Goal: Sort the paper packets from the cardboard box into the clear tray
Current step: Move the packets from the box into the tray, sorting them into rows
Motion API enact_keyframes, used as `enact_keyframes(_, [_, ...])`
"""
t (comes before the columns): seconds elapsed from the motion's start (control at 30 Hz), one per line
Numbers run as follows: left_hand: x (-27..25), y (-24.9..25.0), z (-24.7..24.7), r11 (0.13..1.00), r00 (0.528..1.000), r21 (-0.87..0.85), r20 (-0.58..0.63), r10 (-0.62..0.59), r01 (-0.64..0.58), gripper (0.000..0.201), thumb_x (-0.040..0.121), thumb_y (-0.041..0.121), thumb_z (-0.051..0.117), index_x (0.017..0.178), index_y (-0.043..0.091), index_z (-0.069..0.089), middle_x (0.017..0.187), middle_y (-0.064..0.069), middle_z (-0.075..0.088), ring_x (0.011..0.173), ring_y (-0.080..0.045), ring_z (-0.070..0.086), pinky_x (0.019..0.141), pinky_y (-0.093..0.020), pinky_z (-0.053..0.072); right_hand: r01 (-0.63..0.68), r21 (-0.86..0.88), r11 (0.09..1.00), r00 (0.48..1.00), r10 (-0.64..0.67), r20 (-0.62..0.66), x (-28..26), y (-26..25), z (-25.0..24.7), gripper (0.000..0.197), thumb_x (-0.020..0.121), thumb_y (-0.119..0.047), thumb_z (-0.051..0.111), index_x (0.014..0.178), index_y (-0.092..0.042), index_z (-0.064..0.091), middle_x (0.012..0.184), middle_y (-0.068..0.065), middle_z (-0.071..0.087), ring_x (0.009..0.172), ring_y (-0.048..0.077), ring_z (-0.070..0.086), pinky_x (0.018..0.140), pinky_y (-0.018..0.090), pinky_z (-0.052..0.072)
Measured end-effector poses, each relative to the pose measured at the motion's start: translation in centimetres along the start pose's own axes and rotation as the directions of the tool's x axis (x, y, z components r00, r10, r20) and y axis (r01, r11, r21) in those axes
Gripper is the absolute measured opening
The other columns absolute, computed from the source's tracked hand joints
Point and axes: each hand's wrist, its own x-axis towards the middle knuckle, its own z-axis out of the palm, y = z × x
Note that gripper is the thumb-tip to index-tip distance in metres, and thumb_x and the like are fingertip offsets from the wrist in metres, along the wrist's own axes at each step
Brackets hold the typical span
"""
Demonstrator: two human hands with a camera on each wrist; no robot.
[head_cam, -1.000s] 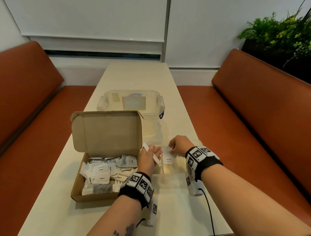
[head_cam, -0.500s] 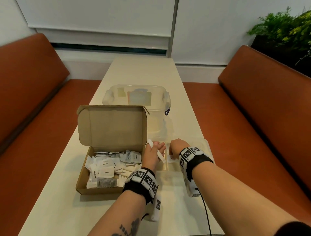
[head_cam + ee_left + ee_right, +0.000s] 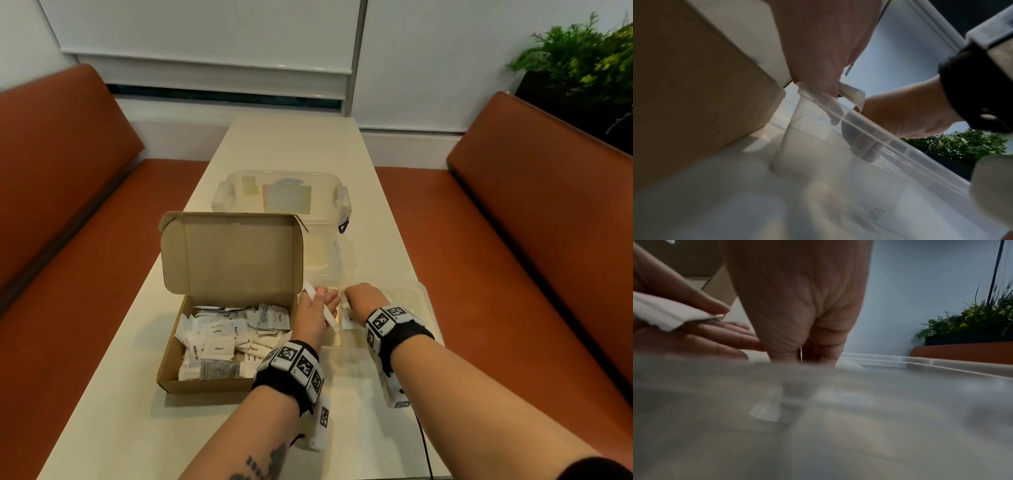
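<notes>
Left hand (image 3: 317,313) grip clamped on long white packets (image 3: 323,311), right hand (image 3: 363,301) grip pinching a packet (image 3: 350,322) inside clear tray (image 3: 424,310)

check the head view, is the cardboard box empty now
No: in the head view the cardboard box holds a heap of white paper packets beside the left hand.

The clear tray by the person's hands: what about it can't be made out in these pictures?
- Head view: the right hand covers the packet it lowers into the clear tray; its print is unreadable.
- Right wrist view: the tray's wall is a near blur, so its contents are unclear.
- Left wrist view: the tray's dividers smear.
</notes>
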Motion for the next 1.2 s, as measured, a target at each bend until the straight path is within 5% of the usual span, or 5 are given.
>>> enact_keyframes(0.63, [0.1, 0.0, 0.0, 0.999, 1.000, 0.049, 0.005, -0.002, 0.002, 0.013, 0.102, 0.011, 0.036, 0.107, 0.003, 0.045, 0.128, -0.026, 0.055, 0.118, -0.032, 0.056, 0.092, -0.033, 0.044, 0.043, -0.044, 0.998, 0.999, -0.042, 0.035, -0.5, -0.2, 0.0, 0.022, 0.093, -0.007, 0.047, 0.112, -0.002, 0.058, 0.114, 0.013, 0.063, 0.106, 0.029, 0.061, 0.083, 0.029, 0.046])
enact_keyframes(0.83, [0.0, -0.1, -0.1, 0.990, 1.000, 0.141, 0.019, 0.010, -0.012, 0.020, 0.102, 0.019, 0.036, 0.110, 0.005, 0.049, 0.124, -0.016, 0.061, 0.110, -0.020, 0.058, 0.101, -0.036, 0.042, -0.016, 0.188, 0.982, 0.999, 0.023, -0.035, -1.1, 0.1, -0.7, 0.017, 0.091, -0.009, 0.051, 0.106, -0.005, 0.059, 0.111, 0.013, 0.062, 0.102, 0.027, 0.060, 0.083, 0.030, 0.046])
enact_keyframes(0.97, [0.0, -0.2, -0.1, 0.973, 1.000, 0.230, 0.015, 0.022, -0.025, 0.023, 0.103, 0.027, 0.032, 0.100, 0.021, 0.054, 0.120, -0.007, 0.065, 0.097, -0.005, 0.059, 0.093, -0.032, 0.045, -0.052, 0.720, 0.692, 0.987, 0.146, -0.069, -2.2, 0.2, -1.8, 0.011, 0.092, -0.015, 0.054, 0.090, -0.005, 0.057, 0.086, 0.017, 0.068, 0.072, 0.026, 0.064, 0.073, 0.037, 0.055])
enact_keyframes(1.07, [-0.3, 0.2, 0.1, 0.963, 1.000, 0.270, 0.003, 0.024, -0.024, 0.024, 0.103, 0.027, 0.032, 0.100, 0.022, 0.056, 0.119, -0.014, 0.064, 0.109, -0.029, 0.060, 0.102, -0.047, 0.044, -0.103, 0.899, 0.425, 0.994, 0.063, 0.085, -3.6, 0.0, -2.5, 0.008, 0.091, -0.013, 0.056, 0.095, -0.006, 0.053, 0.079, 0.013, 0.066, 0.060, 0.018, 0.061, 0.061, 0.029, 0.053])
enact_keyframes(1.2, [-0.7, 0.6, 0.3, 0.953, 0.999, 0.301, 0.022, 0.029, -0.035, 0.025, 0.103, 0.026, 0.034, 0.107, 0.017, 0.058, 0.120, -0.017, 0.062, 0.113, -0.036, 0.058, 0.101, -0.052, 0.043, -0.096, 0.948, 0.304, 0.994, -0.026, 0.109, -4.9, 0.0, -2.4, 0.021, 0.083, 0.002, 0.064, 0.097, -0.008, 0.053, 0.084, 0.013, 0.064, 0.066, 0.018, 0.064, 0.058, 0.025, 0.056])
